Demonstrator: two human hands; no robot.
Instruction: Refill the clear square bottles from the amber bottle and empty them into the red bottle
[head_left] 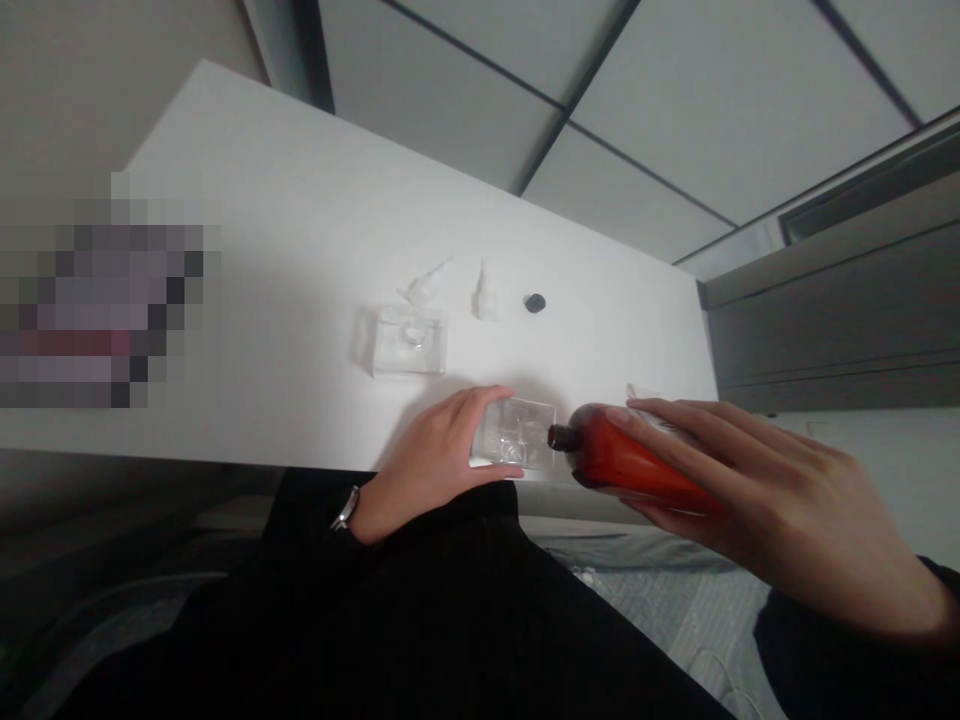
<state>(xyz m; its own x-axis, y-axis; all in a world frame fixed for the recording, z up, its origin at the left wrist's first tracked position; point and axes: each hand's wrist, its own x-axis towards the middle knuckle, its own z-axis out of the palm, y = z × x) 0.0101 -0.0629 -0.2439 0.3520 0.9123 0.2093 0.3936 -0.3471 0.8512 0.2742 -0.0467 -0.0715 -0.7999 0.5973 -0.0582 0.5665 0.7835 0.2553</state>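
Observation:
My left hand (442, 440) grips a clear square bottle (517, 432) at the front edge of the white table, thumb on the near side and fingers on the far side. In my right hand (780, 490) is an amber bottle (637, 460), tilted over on its side. Its uncapped dark neck (562, 438) points left and lies close to the clear bottle's right side. Whether liquid is flowing from it cannot be made out. A second clear square bottle (410, 342) stands farther back, to the left of the first.
Behind the bottles lie two whitish pump tops (425, 288) and a black cap (535, 303). Some clear item (637, 390) shows partly behind my right hand. The white table (285, 250) meets a panelled wall at its far side. A blurred-out object (105, 300) is at the left.

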